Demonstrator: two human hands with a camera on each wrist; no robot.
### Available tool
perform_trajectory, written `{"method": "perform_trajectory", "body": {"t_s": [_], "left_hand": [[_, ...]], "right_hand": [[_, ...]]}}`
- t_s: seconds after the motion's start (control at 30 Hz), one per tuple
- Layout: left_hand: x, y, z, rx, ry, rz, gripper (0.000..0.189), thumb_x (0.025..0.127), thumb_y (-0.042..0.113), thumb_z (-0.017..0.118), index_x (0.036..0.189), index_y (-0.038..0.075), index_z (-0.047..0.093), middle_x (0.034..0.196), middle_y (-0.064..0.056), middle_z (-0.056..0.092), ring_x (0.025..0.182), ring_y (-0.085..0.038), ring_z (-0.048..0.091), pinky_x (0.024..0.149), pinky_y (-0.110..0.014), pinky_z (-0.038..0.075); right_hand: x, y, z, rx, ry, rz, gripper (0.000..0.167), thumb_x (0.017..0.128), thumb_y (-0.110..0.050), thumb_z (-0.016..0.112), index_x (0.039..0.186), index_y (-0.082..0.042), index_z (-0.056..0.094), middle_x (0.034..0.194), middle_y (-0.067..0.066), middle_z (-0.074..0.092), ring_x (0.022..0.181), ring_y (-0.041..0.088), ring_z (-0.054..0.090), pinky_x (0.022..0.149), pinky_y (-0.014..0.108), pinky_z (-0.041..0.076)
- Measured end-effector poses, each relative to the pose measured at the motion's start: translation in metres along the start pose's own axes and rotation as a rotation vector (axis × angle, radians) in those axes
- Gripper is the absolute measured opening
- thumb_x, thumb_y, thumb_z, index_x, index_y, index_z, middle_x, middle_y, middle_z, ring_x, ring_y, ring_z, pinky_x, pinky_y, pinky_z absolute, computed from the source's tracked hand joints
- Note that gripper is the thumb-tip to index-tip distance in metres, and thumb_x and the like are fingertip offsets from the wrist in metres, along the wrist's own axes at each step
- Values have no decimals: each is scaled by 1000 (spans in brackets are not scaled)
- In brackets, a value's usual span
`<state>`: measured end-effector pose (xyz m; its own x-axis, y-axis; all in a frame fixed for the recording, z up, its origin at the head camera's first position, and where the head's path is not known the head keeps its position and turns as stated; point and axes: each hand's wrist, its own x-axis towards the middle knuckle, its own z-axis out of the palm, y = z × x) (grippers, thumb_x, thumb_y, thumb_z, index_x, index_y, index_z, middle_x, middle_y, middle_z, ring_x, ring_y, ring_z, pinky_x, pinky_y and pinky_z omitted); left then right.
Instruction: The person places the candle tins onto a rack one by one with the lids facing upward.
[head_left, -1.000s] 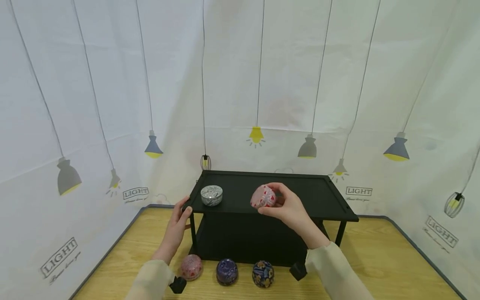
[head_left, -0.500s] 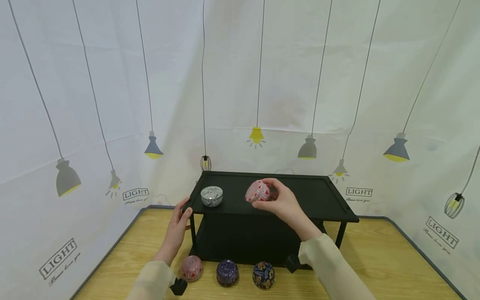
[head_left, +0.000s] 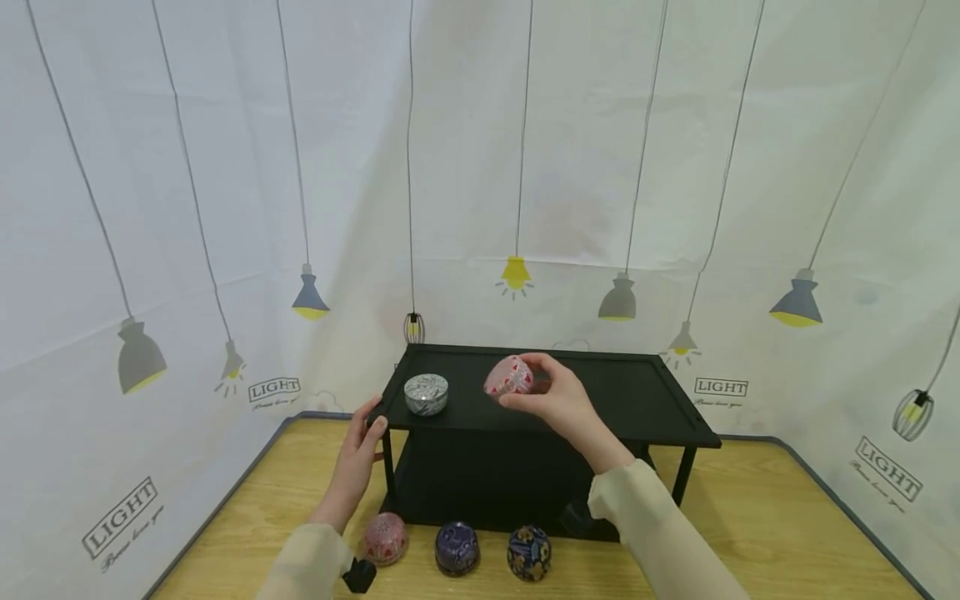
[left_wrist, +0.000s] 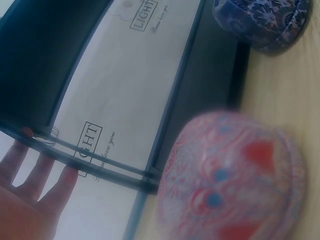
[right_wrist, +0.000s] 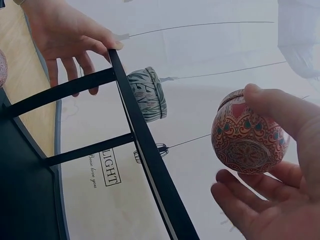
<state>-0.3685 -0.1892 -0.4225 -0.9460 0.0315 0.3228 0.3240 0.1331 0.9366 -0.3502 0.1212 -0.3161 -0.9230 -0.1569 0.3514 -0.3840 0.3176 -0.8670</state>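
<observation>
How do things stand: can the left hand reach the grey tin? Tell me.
Probably yes: the left hand holds a corner of the black rack, close to the grey tin; nothing visible lies between.

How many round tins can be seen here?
5: grey tin on the shelf, held tin in the right hand; pink tin, purple tin and navy tin on the table.

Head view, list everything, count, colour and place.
Backdrop: one, white, behind
Table: one, tan, below
Shelf: one, black, on table
Patterned tin: one, grey-white, on shelf
Held tin: one, pink, midair
Left tin: one, pink, on table
Middle tin: one, purple, on table
Right tin: one, dark blue, on table
Printed lamps: nine, mixed, backdrop
LIGHT prints: four, black, backdrop
Wrist devices: two, black, wrists
Sleeves: two, cream, forearms
Left hand: one, shelf corner
Right hand: one, holding tin
</observation>
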Motion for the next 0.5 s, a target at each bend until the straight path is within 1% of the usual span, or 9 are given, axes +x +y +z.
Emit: {"method": "perform_trajectory", "body": {"t_s": [0.1, 0.33, 0.5], "left_hand": [[6, -13, 0, 2, 15, 11, 52, 104, 40, 43, 151, 23, 30, 158, -11, 18, 136, -39, 30, 97, -65, 35], [7, -14, -1, 9, 19, 19, 53, 103, 41, 43, 151, 22, 31, 158, -11, 18, 137, -40, 29, 97, -66, 35], [7, -15, -1, 9, 21, 24, 52, 104, 40, 43, 151, 22, 31, 158, -11, 18, 138, -40, 27, 96, -66, 35]], "right_hand": [[2, 0, 1, -27, 13, -2, 65, 75, -26, 84, 132, -14, 55, 116, 3, 61, 101, 20, 60, 79, 38, 51], [6, 1, 3, -65, 18, -18, 63, 77, -28, 83, 132, -12, 57, 114, 5, 62, 103, 23, 55, 78, 39, 48], [7, 1, 4, -94, 1, -24, 63, 79, -30, 81, 134, -12, 56, 116, 6, 62, 108, 24, 54, 84, 45, 48]]}}
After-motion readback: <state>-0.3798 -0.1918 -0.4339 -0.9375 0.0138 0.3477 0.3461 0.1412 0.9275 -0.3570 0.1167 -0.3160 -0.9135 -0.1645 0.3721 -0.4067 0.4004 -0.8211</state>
